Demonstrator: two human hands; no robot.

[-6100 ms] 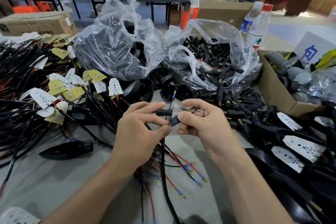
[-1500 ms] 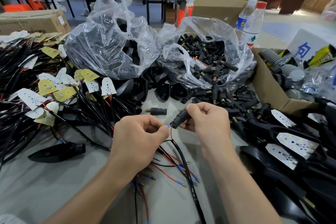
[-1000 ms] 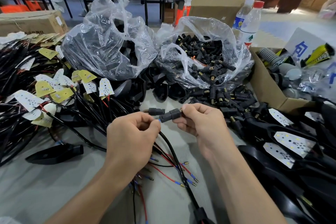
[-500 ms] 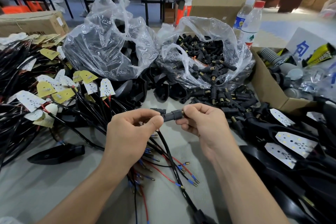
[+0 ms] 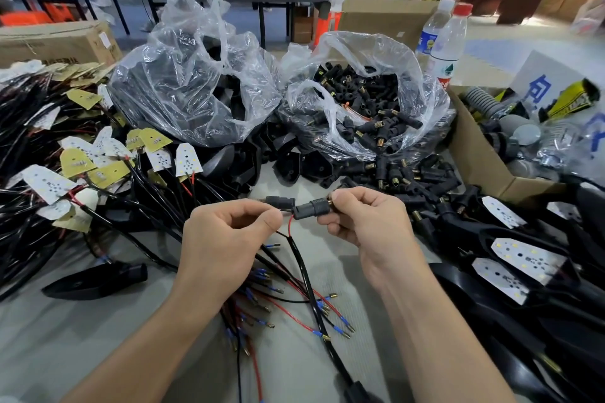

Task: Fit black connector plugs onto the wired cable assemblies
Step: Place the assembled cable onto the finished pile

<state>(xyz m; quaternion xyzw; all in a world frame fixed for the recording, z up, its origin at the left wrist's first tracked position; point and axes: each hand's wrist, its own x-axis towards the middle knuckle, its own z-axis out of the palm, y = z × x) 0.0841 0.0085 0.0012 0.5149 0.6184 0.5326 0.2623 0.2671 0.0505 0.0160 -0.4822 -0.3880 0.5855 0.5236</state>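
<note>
My right hand (image 5: 363, 222) pinches a black connector plug (image 5: 311, 208) with a brass tip, held level above the table. A thin red wire (image 5: 289, 226) runs from the plug's left end down into a black cable (image 5: 302, 267). My left hand (image 5: 226, 235) pinches that wire just left of the plug. A second black plug (image 5: 280, 202) lies on the table just behind my left fingertips. Loose red, blue and black wire ends with brass pins (image 5: 294, 304) fan out below my hands.
A clear bag of black plugs (image 5: 363, 101) sits behind, with more plugs (image 5: 412, 180) spilled in front. Another bag of black housings (image 5: 193, 91) is at left. Cables with LED boards (image 5: 82, 167) pile up at left, black housings (image 5: 523, 271) at right, a cardboard box (image 5: 481, 157) beyond.
Both hands have risen slightly and drawn a little apart. A short length of red wire now shows between my left fingers and the plug.
</note>
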